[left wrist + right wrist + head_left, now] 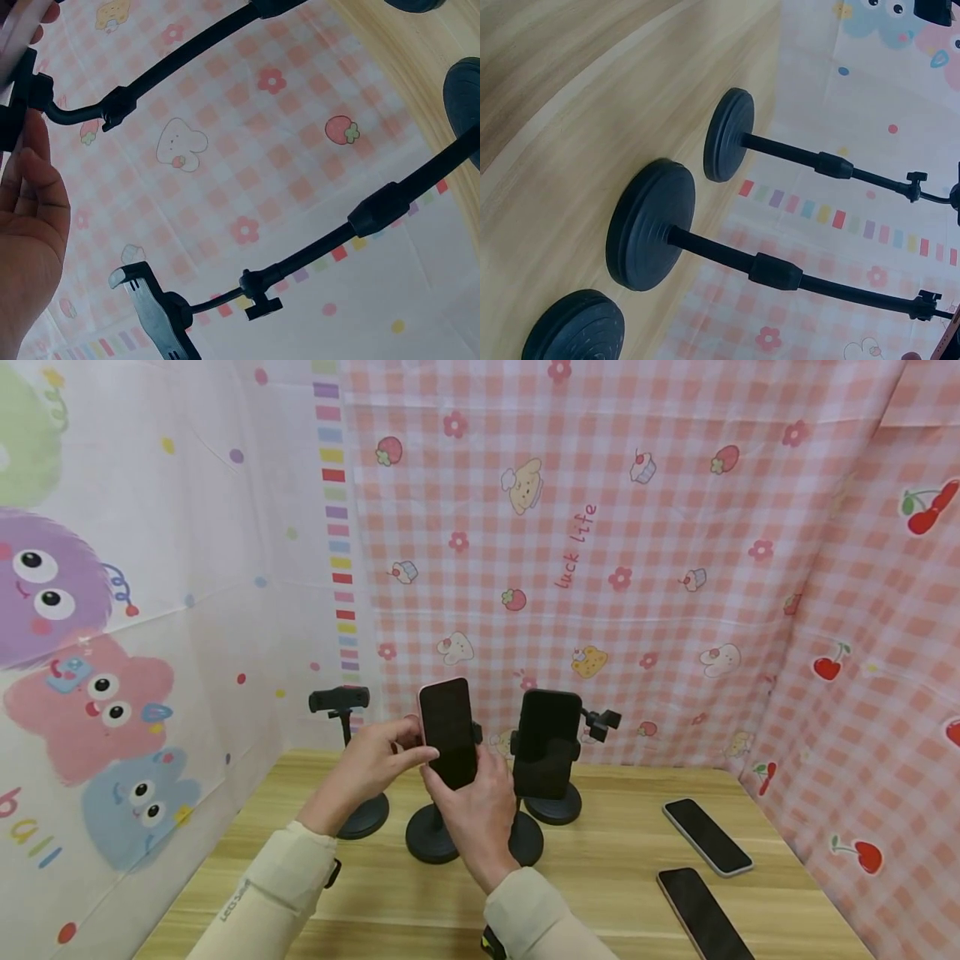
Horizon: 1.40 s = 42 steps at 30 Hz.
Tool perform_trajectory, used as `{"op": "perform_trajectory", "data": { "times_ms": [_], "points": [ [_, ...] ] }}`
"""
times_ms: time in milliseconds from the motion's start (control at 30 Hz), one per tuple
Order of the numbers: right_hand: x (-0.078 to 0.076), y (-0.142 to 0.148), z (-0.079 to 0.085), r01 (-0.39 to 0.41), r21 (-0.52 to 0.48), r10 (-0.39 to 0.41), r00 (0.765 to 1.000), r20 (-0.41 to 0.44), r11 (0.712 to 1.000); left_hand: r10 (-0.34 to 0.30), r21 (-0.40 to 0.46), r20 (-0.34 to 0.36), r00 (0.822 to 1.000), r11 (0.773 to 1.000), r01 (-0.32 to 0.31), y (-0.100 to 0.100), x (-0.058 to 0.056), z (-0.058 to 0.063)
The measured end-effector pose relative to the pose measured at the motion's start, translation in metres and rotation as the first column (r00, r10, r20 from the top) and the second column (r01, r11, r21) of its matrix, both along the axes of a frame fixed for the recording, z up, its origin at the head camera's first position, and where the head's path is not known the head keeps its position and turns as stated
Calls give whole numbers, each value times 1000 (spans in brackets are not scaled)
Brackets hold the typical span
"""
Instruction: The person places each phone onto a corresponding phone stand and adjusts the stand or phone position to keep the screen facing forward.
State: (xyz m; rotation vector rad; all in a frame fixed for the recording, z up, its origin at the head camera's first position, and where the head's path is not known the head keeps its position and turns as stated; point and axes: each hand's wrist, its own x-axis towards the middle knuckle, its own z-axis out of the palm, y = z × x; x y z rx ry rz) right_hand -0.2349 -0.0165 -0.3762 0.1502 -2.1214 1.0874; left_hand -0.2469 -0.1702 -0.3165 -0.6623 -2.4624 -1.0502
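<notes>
Both hands are at a dark-screened smartphone point(452, 731), which stands nearly upright on a black phone stand point(432, 837). My left hand point(378, 756) pinches its left edge, thumb over the screen side and fingers behind. Around its lower end my right hand point(476, 806) grips, thumb at the bottom left corner and fingers along the right side. In the left wrist view, the left hand point(34, 225) has fingers right at the stand's black clamp point(30, 94), and a pale phone edge point(21, 34) shows above. Below, the right wrist view shows this stand's round base point(651, 225).
Left stands a phone stand with an unoccupied clamp point(339, 699). Right of the hands, another stand holds a black phone point(550, 735); a further clamp point(602, 724) shows behind it. Two phones, one farther back point(707, 837) and one nearer point(705, 914), lie on the wooden table point(607, 877).
</notes>
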Motion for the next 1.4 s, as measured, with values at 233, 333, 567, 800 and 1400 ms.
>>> {"op": "perform_trajectory", "data": {
  "times_ms": [233, 333, 567, 800, 1400],
  "points": [
    [-2, -4, 0, 42, -10, -42, 999, 20, 999, 98, -4, -107, 989, 995, -99, 5, 3, -3],
    [-4, -5, 0, 55, -10, -55, 998, 26, 998, 128, 25, -127, 984, 992, -125, 9, 5, -4],
    [-5, -6, 0, 88, -17, -87, 994, 62, 996, 167, 97, -99, 981, 983, -158, 20, 5, -7],
    [-6, -7, 1, 95, -38, -91, 990, 105, 995, 223, 147, -182, 958, 969, -198, 31, 3, -14],
    [-11, -16, -2, 76, -18, -72, 986, 150, 997, 269, 186, -115, 956, 951, -246, 28, 4, -29]
  ]
}}
